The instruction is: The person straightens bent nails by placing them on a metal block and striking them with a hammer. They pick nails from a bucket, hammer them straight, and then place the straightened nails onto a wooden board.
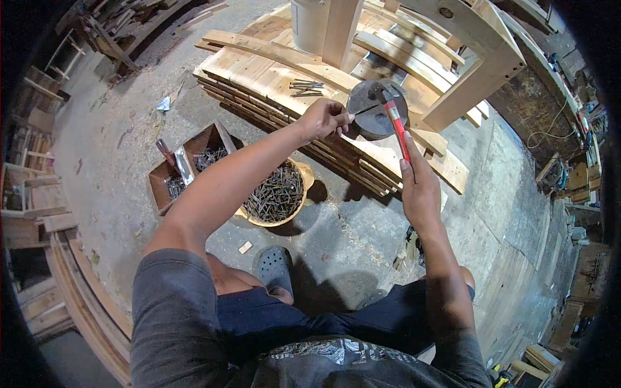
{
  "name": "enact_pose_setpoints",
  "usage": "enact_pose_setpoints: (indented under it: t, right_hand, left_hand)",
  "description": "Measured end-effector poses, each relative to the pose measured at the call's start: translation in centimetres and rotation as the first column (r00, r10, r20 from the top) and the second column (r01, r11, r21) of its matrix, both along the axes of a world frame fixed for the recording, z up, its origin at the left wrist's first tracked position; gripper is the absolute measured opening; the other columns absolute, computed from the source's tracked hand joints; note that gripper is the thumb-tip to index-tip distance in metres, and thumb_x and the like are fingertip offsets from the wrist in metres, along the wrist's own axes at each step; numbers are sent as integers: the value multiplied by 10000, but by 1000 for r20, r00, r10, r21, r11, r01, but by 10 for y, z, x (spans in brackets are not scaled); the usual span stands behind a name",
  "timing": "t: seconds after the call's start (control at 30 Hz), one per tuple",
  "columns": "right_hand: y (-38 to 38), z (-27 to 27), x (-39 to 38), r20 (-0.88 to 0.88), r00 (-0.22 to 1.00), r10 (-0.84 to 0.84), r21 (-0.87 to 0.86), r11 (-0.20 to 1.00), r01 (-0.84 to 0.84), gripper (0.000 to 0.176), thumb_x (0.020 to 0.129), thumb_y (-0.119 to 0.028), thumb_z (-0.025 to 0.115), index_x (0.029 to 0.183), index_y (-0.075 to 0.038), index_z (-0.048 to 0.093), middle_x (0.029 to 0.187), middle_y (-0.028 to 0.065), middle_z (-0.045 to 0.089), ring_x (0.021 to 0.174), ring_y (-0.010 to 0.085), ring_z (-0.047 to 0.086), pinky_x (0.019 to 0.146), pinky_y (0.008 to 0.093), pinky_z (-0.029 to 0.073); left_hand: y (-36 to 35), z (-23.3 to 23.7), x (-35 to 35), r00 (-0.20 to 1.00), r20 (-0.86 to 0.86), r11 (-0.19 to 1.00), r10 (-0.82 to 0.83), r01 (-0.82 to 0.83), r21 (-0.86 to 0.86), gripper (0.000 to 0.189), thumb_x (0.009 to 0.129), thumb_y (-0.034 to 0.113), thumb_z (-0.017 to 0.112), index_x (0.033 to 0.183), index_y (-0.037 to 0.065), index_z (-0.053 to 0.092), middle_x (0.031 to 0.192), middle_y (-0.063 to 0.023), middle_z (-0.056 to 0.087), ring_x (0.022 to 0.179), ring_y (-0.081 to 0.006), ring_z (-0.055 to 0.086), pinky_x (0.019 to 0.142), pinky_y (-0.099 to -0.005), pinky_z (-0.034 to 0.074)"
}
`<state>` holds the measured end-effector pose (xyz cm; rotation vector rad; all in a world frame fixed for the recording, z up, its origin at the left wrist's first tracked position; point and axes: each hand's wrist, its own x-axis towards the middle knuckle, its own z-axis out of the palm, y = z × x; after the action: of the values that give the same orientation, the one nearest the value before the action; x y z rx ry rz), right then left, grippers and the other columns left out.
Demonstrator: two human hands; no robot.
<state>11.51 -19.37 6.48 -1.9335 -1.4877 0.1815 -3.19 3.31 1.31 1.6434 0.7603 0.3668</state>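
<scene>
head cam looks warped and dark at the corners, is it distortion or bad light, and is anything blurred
Head view: fisheye distortion, with black corners and bowed planks; the light is even, with soft shadows on the concrete floor beside the bowl of nails. Head view: the left hand pinching a nail and the right hand gripping the hammer are sharp; the rim is softer.

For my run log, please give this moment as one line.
left hand: holds nail on round metal block | right hand: grips red-handled hammer | near: bowl of nails
</scene>
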Motion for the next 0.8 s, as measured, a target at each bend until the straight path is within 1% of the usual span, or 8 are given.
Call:
enact_pose_setpoints:
  t: [0.1,0.27,0.37,0.47,0.53,0.6,0.67,0.8]
  right_hand:
    - [1,3,-3,47,999,8,-12,1000,-8,460,976,-167,476,1425,-231,407,855,162,569,805,355,596,725,452,470]
    - [4,-2,1,93,995,30,-146,989,-16,467,976,-173,475,1430,-250,394,845,154,554,773,347,589,696,467,465]
    - [2,2,-4,78,996,32,-87,996,-25,476,976,-178,476,1436,-252,380,850,160,552,754,351,588,686,466,467]
    - [0,3,-9,60,998,10,57,998,-14,477,972,-178,482,1433,-256,382,842,167,552,748,356,589,682,466,468]
    - [2,1,-6,125,992,-2,-130,991,18,483,969,-175,489,1432,-262,384,837,167,553,755,353,590,686,460,469]
    - [3,5,-3,130,991,29,-199,980,-3,495,968,-173,492,1438,-272,373,843,162,551,766,352,590,696,459,468]
    - [2,17,-7,10,1000,8,-261,965,-5,432,975,-160,472,1405,-166,437,1066,224,609,999,373,602,871,419,462]
    - [1,15,-9,-18,1000,-6,-70,998,4,430,981,-164,470,1409,-173,436,1094,223,610,1009,359,610,879,415,463]
  left_hand:
    - [3,-2,-3,991,107,996,-86,84,20,272,919,257,641,830,1,629,726,-42,643,600,-94,582,530,-235,448]
    - [5,-1,0,997,-62,990,-41,49,129,264,911,257,650,811,14,626,688,-34,638,590,-84,581,519,-231,439]
    - [4,-3,0,994,87,997,-71,70,21,263,915,254,644,789,24,620,679,-32,638,586,-77,576,513,-230,433]
    - [5,-1,-1,997,60,998,-53,55,-38,265,914,248,642,770,27,614,683,-31,639,573,-75,565,504,-230,428]
    - [9,-6,0,991,115,996,-67,73,-47,260,909,241,648,769,24,616,684,-29,637,561,-76,556,497,-228,424]
    - [7,0,2,995,-102,983,-17,35,180,250,906,233,653,780,20,619,675,-30,626,557,-78,549,495,-229,423]
    - [6,1,1,994,-111,986,-21,40,163,246,911,227,644,790,14,621,675,-31,621,567,-79,548,508,-230,427]
    - [6,-3,0,993,112,998,-24,29,-50,207,882,165,678,757,10,622,661,-46,632,563,-84,567,499,-227,417]
